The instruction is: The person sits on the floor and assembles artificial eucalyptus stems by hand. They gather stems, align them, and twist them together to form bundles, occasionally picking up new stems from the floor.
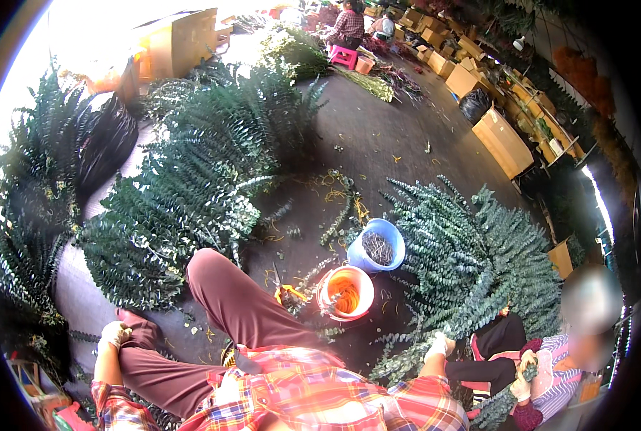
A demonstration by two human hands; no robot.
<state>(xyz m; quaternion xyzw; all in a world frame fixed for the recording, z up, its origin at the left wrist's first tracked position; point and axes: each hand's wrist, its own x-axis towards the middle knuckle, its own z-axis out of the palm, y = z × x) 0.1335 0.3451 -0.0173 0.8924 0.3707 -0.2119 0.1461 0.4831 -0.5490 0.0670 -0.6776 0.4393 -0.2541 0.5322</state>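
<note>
My left hand (116,332), in a whitish glove, is down at the left by my shoe and trouser leg. Its fingers are too small to make out, and a small green sprig (85,336) lies beside it. On the right, my gloved right hand (439,347) is closed at the end of a leafy eucalyptus branch (399,363). The branch spreads leftward from it, below a large heap of eucalyptus (471,251). Between my knees and that heap stand a pink bucket (323,294) with orange bands and a blue bucket (358,257) holding thin dark pieces.
Orange-handled cutters (286,289) lie beside the pink bucket. A big mound of dark green branches (191,165) fills the left. A co-worker (550,370) sits close at the right, holding greenery. Cardboard boxes (504,141) line the far right; another person (348,27) sits far back.
</note>
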